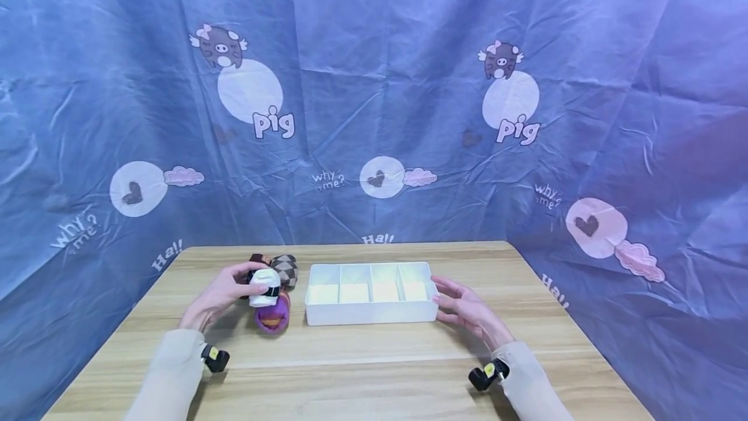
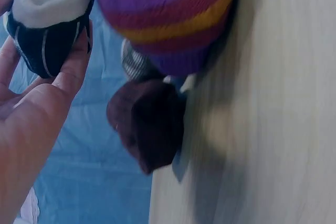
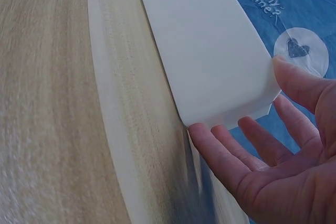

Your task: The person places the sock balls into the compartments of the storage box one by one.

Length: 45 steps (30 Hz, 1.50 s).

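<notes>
Nine o'clock from the divided box [image 1: 371,314], the left hand [image 1: 224,291] pinches rolled socks [image 1: 265,280]; at three, the loose-fingered right hand [image 1: 466,310] maybe steadies it.

One white-and-black bundle [image 1: 265,288], one purple striped bundle [image 1: 273,318], one grey checked bundle [image 1: 285,270] and one dark brown bundle [image 2: 149,124] make four rolled fabric bundles, all toward nine o'clock of the single white box [image 1: 371,314]. That box has four compartments [image 1: 354,292]. Two hands: left hand [image 1: 224,291] at nine o'clock of it, right hand [image 1: 463,309] at three. Two sleeves [image 1: 175,356]; two black wrist cameras [image 1: 216,358]. One worktop [image 1: 327,382]. One blue cloth [image 1: 374,89], at twelve, shows two whole winged pigs [image 1: 221,49], three hearts [image 1: 132,193], three pink clouds [image 1: 184,176].
</notes>
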### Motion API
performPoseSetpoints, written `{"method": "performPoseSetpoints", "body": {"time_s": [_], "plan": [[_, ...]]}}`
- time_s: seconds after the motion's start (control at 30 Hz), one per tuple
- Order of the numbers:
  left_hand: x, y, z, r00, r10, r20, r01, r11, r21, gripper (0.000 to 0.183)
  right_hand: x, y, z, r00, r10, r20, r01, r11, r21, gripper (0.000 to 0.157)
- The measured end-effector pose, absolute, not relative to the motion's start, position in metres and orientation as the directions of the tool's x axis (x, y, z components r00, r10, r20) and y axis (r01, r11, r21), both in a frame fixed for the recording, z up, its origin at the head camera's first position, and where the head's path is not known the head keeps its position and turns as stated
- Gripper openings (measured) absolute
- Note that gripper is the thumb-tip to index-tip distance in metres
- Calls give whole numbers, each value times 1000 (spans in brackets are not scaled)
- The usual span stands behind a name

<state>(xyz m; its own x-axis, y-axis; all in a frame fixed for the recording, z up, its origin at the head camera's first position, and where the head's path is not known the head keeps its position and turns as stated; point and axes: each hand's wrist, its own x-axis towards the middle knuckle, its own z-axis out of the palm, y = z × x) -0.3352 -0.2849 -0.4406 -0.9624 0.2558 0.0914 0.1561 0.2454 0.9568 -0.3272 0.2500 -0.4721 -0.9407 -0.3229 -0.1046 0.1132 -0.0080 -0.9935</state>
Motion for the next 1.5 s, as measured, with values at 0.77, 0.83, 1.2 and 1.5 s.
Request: {"method": "performPoseSetpoints", "body": {"time_s": [0.77,0.83,1.2,1.5], "plan": [[-350,-231,-439,-930,299,216,273,163,948,50,-325,256,-470,-941,-319,-112,121,-7,-993,73],[-351,-225,-439,-920,307,242,302,166,939,49,-325,257,-471,-939,-326,-111,121,-11,-993,73],[-352,-201,-438,-934,297,200,271,219,937,54,-326,253,-469,-936,-334,-115,123,-5,-992,73],[-358,-191,-438,-934,295,199,275,243,930,50,-328,252,-473,-933,-346,-99,106,-1,-994,70]]}}
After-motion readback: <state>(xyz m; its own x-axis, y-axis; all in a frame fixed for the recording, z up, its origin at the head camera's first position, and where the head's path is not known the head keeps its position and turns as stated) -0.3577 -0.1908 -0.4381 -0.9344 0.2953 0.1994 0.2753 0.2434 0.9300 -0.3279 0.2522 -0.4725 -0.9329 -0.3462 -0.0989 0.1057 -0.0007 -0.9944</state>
